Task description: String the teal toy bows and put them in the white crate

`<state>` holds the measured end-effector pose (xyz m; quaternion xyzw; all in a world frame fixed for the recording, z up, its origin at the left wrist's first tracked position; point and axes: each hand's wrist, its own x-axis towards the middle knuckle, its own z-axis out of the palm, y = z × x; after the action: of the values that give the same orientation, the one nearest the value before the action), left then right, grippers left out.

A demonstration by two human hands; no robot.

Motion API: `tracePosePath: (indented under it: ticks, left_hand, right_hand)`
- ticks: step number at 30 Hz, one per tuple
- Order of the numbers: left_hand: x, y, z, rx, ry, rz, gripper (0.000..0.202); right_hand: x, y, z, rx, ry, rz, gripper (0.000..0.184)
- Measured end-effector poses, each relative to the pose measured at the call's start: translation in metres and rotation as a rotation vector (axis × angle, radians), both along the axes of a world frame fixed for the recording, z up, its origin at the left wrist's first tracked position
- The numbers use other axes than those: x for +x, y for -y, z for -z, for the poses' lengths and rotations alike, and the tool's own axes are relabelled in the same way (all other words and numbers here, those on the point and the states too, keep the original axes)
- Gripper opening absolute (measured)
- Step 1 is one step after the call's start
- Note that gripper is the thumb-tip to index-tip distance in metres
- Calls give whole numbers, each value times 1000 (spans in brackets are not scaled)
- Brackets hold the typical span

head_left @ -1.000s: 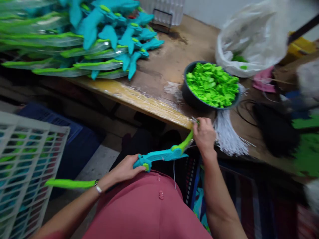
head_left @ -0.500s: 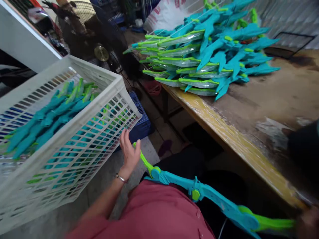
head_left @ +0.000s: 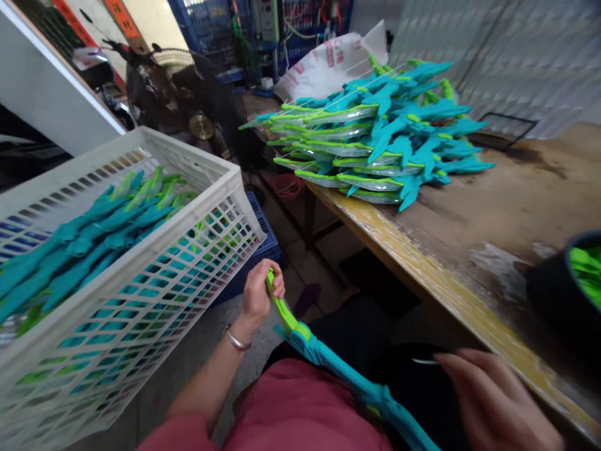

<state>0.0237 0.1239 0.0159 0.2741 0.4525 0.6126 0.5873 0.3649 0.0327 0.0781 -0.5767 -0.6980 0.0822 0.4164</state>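
Note:
A teal and lime-green toy bow lies slantwise across my lap, its lower end running out of the picture. My left hand is closed around the bow's green upper tip. At the lower right, my right hand is blurred, thumb and fingers pinched together on a short visible piece of white string. The rest of the string does not show against the dark clothing. To my left stands a white plastic crate holding more such bows.
On the worn wooden table at right sits a stack of strung teal and green bows. A dark bucket of green parts stands at the table's right. Beyond are a large fan, a white sack and a blue crate on the floor.
My left hand, open beside the bow's green tip before, has closed on it. My right hand has come from the bow's far end at the right edge inward, to the white string.

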Motion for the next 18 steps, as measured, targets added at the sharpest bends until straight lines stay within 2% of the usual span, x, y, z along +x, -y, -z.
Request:
tracePosePath:
  ticks: [1,3,6,8,12,15,18]
  left_hand:
    - [11,1,-9,36,12,61,51]
    - [36,7,-22,119,49,195,49]
    - [68,21,-33,276,161,394,48]
    - [81,28,-37,343,233,471,49]
    - [87,35,-40,377,301,499,49]
    - [88,36,-39,404,343,529,48]
    - [91,38,-38,425,354,538,46]
  right_hand:
    - [-18,-4,-4,-4,22,-112,16]
    - [-53,-15,-20,-23,-63,-259,17]
    - [-92,-32,-48,-7,-241,-342,21]
    - [-108,-35,-58,0,-299,-363,21]
    - [-119,-28,-49,37,-271,-341,24]
    - [-118,-21,-36,48,-229,-300,25]
    - [-116,-19,-29,28,-222,-318,29]
